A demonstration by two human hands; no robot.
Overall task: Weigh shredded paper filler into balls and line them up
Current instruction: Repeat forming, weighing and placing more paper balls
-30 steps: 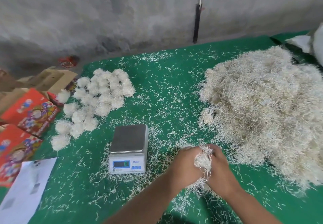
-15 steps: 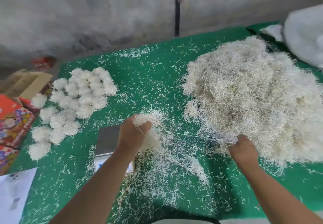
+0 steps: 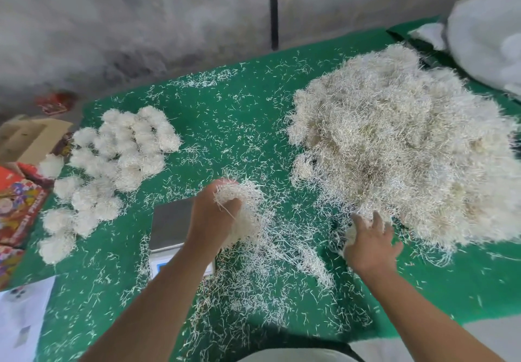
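My left hand [image 3: 212,216] grips a loose clump of shredded paper [image 3: 244,212] just above the right edge of the small grey scale [image 3: 169,220]. The left forearm covers part of the scale's front. My right hand [image 3: 372,240] lies with spread fingers on the near edge of the big pile of shredded paper [image 3: 394,147], with a small tuft under its thumb side. Several finished paper balls [image 3: 118,158] sit in rough rows at the left of the green table cover [image 3: 231,124].
Loose shreds litter the cover, thickest in front of me [image 3: 253,291]. Red printed boxes [image 3: 17,206] and an open carton [image 3: 31,136] stand at the left edge. A white sheet [image 3: 19,319] lies near left. A white bag [image 3: 485,37] sits far right.
My hands have separated: the left carried the clump from in front of me up to the scale, and the right went to the pile, where its fist has spread out.
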